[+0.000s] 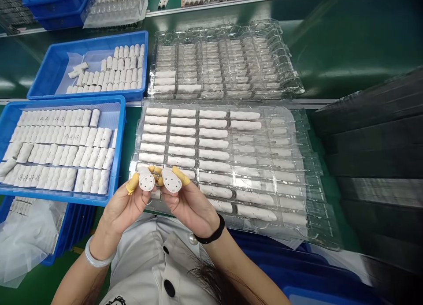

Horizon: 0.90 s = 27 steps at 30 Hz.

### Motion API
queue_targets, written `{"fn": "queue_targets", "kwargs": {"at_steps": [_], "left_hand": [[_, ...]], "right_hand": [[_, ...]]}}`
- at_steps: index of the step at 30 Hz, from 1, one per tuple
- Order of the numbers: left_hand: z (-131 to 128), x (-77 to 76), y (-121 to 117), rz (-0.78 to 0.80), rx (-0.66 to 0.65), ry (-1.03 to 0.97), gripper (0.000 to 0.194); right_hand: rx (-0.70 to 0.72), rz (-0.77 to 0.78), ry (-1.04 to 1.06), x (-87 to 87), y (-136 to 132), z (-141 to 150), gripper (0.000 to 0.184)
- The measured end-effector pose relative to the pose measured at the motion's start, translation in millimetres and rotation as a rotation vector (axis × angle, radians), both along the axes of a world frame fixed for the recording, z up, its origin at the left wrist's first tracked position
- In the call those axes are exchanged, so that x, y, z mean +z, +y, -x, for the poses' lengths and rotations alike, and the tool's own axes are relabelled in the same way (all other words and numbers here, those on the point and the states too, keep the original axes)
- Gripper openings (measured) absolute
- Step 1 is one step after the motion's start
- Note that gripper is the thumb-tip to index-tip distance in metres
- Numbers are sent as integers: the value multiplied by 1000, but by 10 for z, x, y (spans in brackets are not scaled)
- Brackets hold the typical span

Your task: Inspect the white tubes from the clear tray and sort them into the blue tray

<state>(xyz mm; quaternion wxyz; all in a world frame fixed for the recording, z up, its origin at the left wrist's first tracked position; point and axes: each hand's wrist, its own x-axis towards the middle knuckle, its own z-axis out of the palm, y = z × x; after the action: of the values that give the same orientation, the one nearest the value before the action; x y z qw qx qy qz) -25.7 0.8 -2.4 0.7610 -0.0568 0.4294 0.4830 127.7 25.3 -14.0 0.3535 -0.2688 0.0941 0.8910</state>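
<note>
My left hand point(127, 203) grips a white cylindrical piece point(146, 181), its flat end with several small dark holes turned up toward me. A matching white cylindrical piece point(172, 183) is pinched in my right hand point(188, 203), its holed end facing me too. The two pieces are side by side, slightly apart. Yellow finger covers sit on some fingertips of both hands. Just beyond and under my hands lies a clear plastic tray point(244, 161), its left columns filled with white pieces lying on their sides; several slots at the right look unfilled.
Two blue bins point(123, 150) at the left hold rows of upright white pieces. Behind the front tray lies a stack of clear trays point(218, 60) with a few pieces. More blue bins point(59, 5) stand at the back left. Dark stacked trays point(376, 159) rise at the right.
</note>
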Motion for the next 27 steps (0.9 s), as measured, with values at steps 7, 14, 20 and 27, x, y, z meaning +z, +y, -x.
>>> {"fn": "queue_targets", "kwargs": {"at_steps": [7,14,20,27], "left_hand": [[-55,83,50,91,18,-23,32],[-98,125,71,128,47,-16,34],[-104,132,45,36,9,-15,30],[-15,127,2,-244,-94,213,50]], "right_hand": [[2,-26,-15,-3,11,-38,33],[-11,-60,2,30,26,-27,29],[8,-147,-81,21,-13,-28,26],[-21,-243,-275,24,-54,-49,24]]}}
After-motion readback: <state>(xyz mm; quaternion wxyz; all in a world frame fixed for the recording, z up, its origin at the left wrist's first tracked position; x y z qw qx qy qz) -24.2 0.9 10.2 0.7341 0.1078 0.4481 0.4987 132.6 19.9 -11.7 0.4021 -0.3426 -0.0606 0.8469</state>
